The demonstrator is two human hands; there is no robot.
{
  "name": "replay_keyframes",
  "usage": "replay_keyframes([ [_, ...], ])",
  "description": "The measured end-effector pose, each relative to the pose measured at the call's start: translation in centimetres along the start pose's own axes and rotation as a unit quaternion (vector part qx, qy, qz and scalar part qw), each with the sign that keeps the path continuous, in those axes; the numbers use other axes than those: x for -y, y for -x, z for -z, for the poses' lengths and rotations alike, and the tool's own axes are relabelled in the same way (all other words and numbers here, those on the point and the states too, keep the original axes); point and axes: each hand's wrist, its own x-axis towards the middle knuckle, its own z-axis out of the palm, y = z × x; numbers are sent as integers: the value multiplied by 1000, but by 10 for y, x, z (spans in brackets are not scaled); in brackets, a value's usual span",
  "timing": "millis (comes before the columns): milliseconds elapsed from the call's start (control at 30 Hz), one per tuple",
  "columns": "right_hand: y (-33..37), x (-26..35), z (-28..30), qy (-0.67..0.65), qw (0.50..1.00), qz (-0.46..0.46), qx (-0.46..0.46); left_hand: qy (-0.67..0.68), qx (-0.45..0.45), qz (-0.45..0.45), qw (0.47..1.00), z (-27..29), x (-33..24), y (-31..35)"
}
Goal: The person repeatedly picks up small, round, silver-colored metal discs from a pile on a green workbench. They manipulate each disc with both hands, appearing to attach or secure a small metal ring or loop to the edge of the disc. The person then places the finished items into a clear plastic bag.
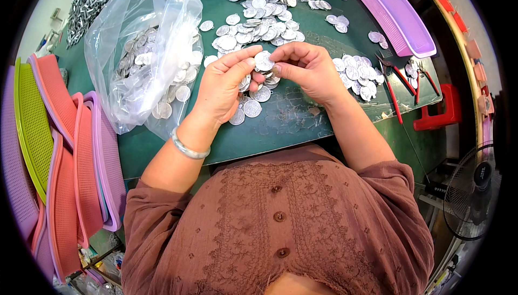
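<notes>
Two hands (224, 84) (313, 73) hold one silver disc (264, 61) beside one clear bag (145, 6).

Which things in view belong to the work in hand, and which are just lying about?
Likely in the work:
pinched silver disc
piled loose discs
clear bag of discs

Apparently just lying about, untouched:
red-handled pliers, though possibly its tools
purple basket, upper right
stacked baskets, left edge

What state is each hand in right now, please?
Left hand: closed, pinching a round silver medallion.
Right hand: curled at the medallion's right edge; whether gripping cannot be told.
</notes>
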Motion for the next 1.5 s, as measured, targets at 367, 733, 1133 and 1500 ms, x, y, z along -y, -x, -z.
replay_keyframes([
  [367, -2, 0, 2, 23, 999, 34, -28, -9, -1, -8, 1000, -1, 0, 0],
  [733, -4, -7, 8, 114, 992, 12, -44, -28, -28, 4, 999, -1, -1, 1],
  [1133, 1, 2, 4, 45, 997, -58, 39, -66, -30, 5, 997, -2, 1, 1],
  [1500, 2, 5, 3, 20, 996, -78, 30, -83, -17, -7, 996, -4, 0, 3],
])
